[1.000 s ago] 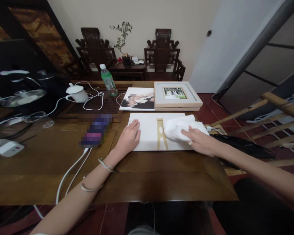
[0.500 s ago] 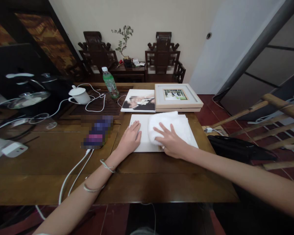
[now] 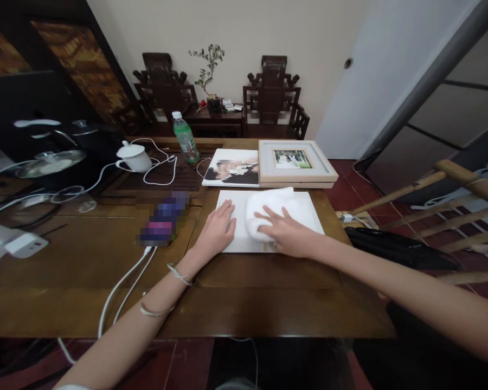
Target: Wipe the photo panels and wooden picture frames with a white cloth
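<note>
Nearest the viewer, the wooden tabletop (image 3: pixel 268 309) shows its front edge, with the left forearm crossing it and two bracelets (image 3: pixel 179 274) worn on that arm. The left hand (image 3: pixel 216 228) lies palm down on the left side of a white board (image 3: pixel 239 238), fingers extended and thumb held apart; its grip is open and has hold of nothing. The right hand (image 3: pixel 288 232) rests on a folded white cloth (image 3: pixel 278 197), fingers spread wide across the upper surface; this grip is likewise open, bearing on the cloth rather than closed around it. The cloth lies on the middle of the board, and a small tan mark shows at the board's near edge, just below the cloth. To the left lies a pixelated object (image 3: pixel 162 222), with a white cable (image 3: pixel 108 295) running from its near end. Just beyond the board, a photo panel (image 3: pixel 230 169) sits beside a framed picture (image 3: pixel 295 158). Farther left stand a lidded white cup (image 3: pixel 134 158) and an upright green-labelled bottle (image 3: pixel 186 142). In the background, two dark carved chairs (image 3: pixel 273 92) flank a side table bearing a potted plant (image 3: pixel 209 65), before a pale wall.
</note>
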### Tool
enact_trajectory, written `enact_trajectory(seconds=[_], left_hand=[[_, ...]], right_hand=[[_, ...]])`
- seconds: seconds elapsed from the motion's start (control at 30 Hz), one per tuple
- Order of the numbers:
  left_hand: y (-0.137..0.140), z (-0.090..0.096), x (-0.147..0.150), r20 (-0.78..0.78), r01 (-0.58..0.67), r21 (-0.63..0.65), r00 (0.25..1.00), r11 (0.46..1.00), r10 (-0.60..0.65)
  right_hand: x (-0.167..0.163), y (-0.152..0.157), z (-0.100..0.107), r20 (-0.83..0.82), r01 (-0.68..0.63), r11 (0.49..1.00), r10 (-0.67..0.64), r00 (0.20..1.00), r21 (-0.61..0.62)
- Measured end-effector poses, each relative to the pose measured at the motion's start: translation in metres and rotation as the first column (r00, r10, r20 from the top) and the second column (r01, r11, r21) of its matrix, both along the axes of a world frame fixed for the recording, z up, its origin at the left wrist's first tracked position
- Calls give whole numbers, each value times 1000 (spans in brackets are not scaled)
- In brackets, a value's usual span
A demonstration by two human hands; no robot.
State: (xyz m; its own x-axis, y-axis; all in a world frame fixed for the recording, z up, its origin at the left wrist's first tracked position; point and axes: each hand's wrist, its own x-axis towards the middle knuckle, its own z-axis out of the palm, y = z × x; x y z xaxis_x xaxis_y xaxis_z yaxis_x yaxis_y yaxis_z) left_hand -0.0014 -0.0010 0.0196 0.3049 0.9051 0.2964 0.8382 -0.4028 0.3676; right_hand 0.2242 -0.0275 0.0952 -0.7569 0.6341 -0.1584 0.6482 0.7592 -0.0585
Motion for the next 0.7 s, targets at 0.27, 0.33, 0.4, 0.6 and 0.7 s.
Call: enact_trajectory(seconds=[0.27,0.33,0.4,0.6,0.7], left_hand=[[0,0,0,-14,36,-55,999,998,-37],[0,0,0,-13,34,-54,999,998,-35],[0,0,0,-14,35,-55,999,998,-36],[0,0,1,-17,35,-30,999,999,-35],[0,1,1,-29,37,-32,999,999,-38]], right_hand=[[-24,39,-10,40,91,991,-96,995,97],[-26,24,-12,46,74,993,-79,996,93],[-25,2,-13,40,32,996,-35,999,86],[-16,-59,-4,18,-60,998,60,998,-14],[-13,-64,4,-10,-83,993,82,997,-83]])
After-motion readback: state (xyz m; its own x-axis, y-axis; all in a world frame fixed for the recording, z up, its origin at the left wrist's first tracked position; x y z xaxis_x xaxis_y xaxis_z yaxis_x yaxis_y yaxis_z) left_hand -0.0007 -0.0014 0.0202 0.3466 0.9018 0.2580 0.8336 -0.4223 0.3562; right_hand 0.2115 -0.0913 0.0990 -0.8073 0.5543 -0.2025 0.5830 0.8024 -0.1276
